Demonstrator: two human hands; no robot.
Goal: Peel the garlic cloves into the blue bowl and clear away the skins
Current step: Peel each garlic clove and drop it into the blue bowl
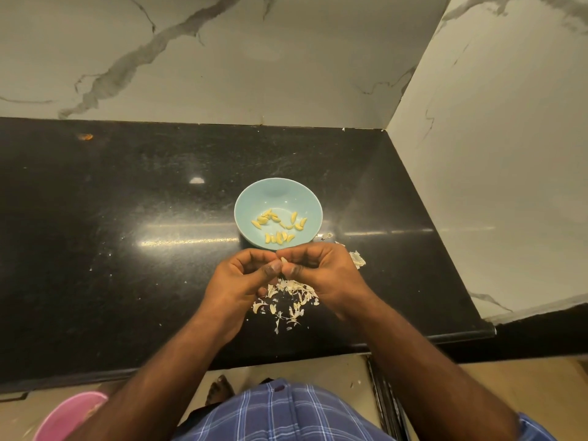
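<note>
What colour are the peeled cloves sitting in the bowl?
Pale yellow; the peeled cloves lie in the light blue bowl, clearest in the head view.

Both forearms are bare from the elbows down, and neither the left hand (237,278) nor the right hand (324,268) carries a ring, watch or band. Below the front edge of the glossy black stone countertop (127,218), the person wears a blue cloth garment checked with thin white and dark lines (286,415). A bare foot (220,389) shows just above that garment.
</note>
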